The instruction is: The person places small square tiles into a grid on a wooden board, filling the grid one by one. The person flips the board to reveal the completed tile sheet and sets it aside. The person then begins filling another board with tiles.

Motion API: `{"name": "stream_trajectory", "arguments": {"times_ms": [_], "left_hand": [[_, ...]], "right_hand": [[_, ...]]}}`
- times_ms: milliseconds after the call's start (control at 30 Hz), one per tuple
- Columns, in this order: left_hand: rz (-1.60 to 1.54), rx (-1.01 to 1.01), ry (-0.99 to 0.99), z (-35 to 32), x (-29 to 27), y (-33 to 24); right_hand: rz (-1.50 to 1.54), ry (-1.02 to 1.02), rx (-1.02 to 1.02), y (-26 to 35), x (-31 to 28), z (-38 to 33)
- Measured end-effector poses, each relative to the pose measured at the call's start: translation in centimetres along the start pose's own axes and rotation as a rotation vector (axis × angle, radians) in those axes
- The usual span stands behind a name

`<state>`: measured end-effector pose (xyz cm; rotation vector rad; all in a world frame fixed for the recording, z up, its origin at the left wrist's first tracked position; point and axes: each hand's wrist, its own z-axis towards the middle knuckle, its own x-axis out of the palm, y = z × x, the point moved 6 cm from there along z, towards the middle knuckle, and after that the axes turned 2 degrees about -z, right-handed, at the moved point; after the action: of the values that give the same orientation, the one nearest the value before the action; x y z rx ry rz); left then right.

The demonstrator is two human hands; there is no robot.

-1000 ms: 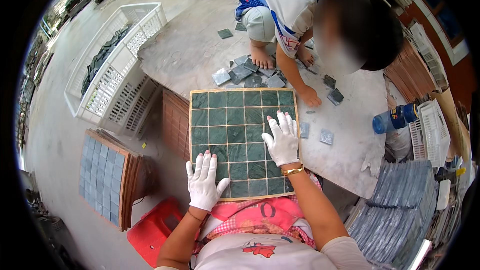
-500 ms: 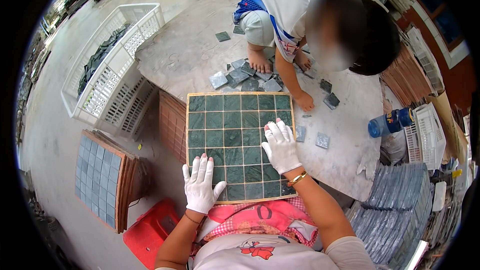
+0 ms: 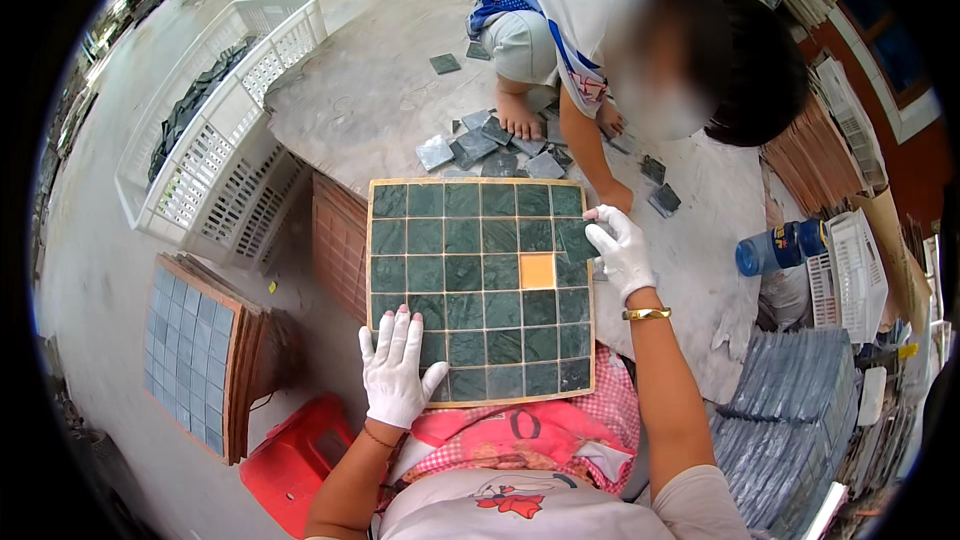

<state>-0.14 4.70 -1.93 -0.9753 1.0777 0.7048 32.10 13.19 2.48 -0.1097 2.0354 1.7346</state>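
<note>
A square wooden board (image 3: 480, 182) filled with dark green square tiles lies on my lap and the edge of a concrete slab. One cell (image 3: 537, 270) is bare and shows orange backing. My left hand (image 3: 398, 372), in a white glove, lies flat with fingers spread on the board's near-left corner. My gloved right hand (image 3: 622, 250) is at the board's right edge, its fingers pinching a green tile (image 3: 573, 238) that sits tilted over the right column.
Another person (image 3: 600, 30) squats on the concrete slab (image 3: 360, 100) beyond the board, beside loose grey-green tiles (image 3: 480, 145). A white plastic crate (image 3: 215, 130), a tile board (image 3: 195, 355) and a red stool (image 3: 295, 460) stand left. A blue bottle (image 3: 780, 245) and stacked grey tiles (image 3: 790, 420) sit right.
My right hand moved from the board's middle to its right edge with a green tile in its fingers, leaving one orange cell bare. My left hand stayed flat on the near-left corner.
</note>
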Motion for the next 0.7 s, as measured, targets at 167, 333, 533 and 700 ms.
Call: {"name": "stream_trajectory", "arguments": {"times_ms": [167, 333, 533, 700], "left_hand": [[-0.014, -0.003, -0.017, -0.1, 0.0, 0.0], [0.011, -0.012, 0.041, 0.0, -0.1, 0.1], [0.006, -0.008, 0.005, 0.1, -0.1, 0.1], [-0.062, -0.106, -0.008, 0.4, -0.8, -0.6]], "right_hand": [[0.302, -0.014, 0.170, -2.7, 2.6, -3.2], [-0.583, -0.007, -0.233, -0.1, 4.8, -5.3], [-0.763, 0.154, -0.474, 0.6, 5.0, -4.5], [-0.655, 0.161, -0.398, 1.2, 3.6, -3.6]]}}
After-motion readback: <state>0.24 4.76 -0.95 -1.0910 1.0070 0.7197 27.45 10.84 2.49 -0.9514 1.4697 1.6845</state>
